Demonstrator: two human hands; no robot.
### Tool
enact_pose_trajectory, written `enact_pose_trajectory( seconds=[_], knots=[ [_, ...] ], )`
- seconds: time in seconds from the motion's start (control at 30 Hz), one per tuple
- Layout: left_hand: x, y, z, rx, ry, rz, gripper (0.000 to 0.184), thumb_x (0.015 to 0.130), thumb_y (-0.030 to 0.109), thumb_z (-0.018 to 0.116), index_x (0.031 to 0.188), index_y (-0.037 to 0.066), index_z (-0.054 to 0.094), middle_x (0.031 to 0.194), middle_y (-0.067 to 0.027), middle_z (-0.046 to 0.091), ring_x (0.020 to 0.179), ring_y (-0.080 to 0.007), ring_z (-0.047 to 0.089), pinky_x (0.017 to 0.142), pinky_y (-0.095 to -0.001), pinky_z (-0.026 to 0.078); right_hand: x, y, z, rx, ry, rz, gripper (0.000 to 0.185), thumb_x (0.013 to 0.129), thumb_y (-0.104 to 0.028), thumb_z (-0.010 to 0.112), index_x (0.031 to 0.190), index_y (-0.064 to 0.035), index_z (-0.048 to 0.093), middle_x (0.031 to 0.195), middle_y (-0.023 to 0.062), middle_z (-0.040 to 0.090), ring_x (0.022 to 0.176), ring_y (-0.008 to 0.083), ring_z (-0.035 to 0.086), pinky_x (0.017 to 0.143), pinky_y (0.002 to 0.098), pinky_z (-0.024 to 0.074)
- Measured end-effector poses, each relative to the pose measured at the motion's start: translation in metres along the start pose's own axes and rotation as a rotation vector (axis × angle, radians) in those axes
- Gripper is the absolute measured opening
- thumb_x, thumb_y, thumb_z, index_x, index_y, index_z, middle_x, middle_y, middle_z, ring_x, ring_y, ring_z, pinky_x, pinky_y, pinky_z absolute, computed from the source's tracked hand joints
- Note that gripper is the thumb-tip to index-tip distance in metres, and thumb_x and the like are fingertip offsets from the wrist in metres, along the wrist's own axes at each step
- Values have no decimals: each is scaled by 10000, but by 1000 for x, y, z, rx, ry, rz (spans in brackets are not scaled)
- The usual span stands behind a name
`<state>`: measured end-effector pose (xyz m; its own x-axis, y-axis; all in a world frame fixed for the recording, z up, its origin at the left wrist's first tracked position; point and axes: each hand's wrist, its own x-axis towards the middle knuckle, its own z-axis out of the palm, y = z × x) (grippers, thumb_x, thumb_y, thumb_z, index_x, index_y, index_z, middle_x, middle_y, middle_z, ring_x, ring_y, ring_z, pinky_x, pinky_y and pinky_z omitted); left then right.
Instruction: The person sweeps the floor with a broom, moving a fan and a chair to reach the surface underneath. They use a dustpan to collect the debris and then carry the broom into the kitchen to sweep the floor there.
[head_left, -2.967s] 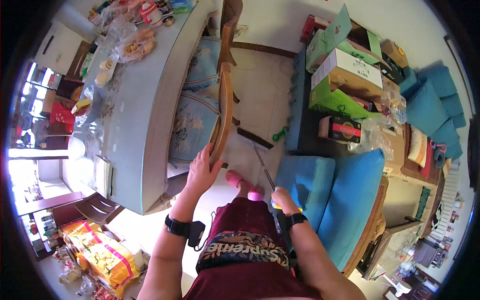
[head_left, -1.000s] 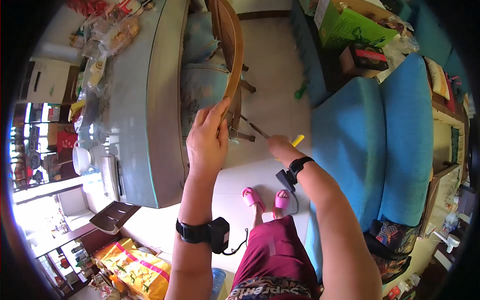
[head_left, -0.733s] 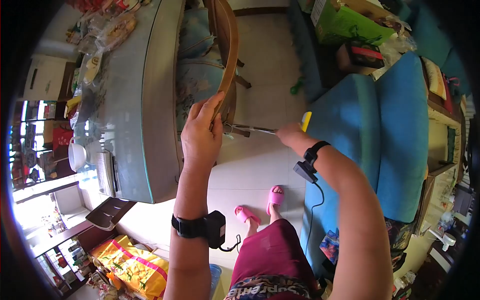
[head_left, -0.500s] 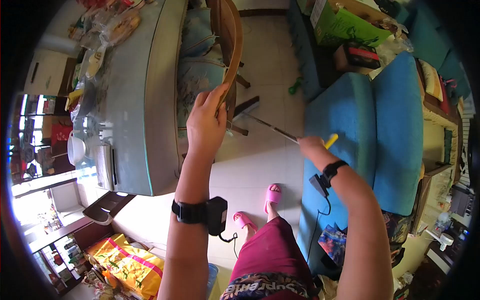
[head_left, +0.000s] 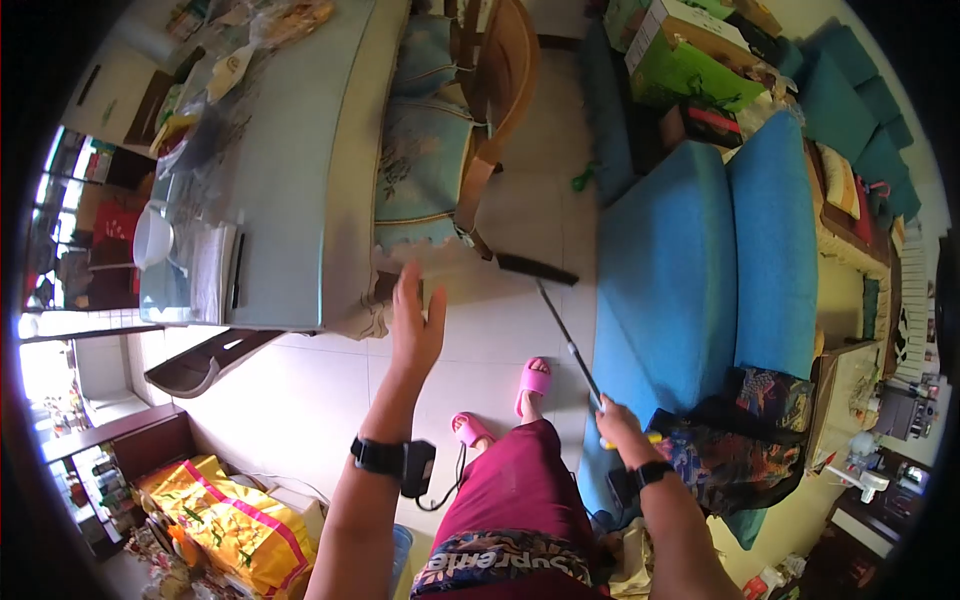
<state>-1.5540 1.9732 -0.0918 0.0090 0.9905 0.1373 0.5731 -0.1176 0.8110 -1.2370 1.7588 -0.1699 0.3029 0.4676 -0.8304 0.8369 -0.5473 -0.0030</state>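
My left hand (head_left: 418, 325) is off the chair, fingers spread and holding nothing, beside the table's near corner. The wooden chair (head_left: 500, 90) with a blue floral seat stands above it, next to the glass-topped table (head_left: 265, 170). My right hand (head_left: 622, 428) is closed around the yellow-ended handle of a long-handled broom (head_left: 570, 345). Its dark head (head_left: 538, 268) rests on the tiled floor near the chair's foot, left of the blue sofa.
A blue sofa (head_left: 670, 280) runs along the right, with boxes (head_left: 690, 75) above it and dark patterned cloth (head_left: 740, 450) at its lower end. A green object (head_left: 583, 179) lies on the floor. A yellow bag (head_left: 235, 525) is at lower left.
My left hand has let go of the chair back and opened. My right hand has drawn back toward my body, and the broom head has moved out from beside the chair onto the open floor.
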Motion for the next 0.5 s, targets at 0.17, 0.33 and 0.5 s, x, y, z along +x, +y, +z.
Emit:
enact_pose_trajectory(
  seconds=[0.17,0.33,0.5],
  knots=[
    [-122,-40,-47,-49,-151,-277,360,877,197,510,1195,48,431,1130,-190,493,981,-310,514,754,-349,465,-62,8,29,29,13,-109,470,822,-318,513,1235,-101,459,1021,213,583,929,345,570,812,407,447],
    [-204,-53,-88,-37,-246,-424,264,880,207,507,1084,41,524,1025,-169,560,831,-279,587,695,-328,484,-108,-41,-10,270,-170,-43,460,803,-294,543,1206,-79,486,1025,179,598,920,311,587,804,393,452],
    [-230,-50,-110,-173,-272,-554,261,895,209,484,1085,35,529,1025,-165,570,913,-279,580,758,-337,468,-83,-122,-9,394,-82,-252,411,791,-263,566,1165,-97,528,820,134,638,639,236,623,619,338,488]
  ],
)
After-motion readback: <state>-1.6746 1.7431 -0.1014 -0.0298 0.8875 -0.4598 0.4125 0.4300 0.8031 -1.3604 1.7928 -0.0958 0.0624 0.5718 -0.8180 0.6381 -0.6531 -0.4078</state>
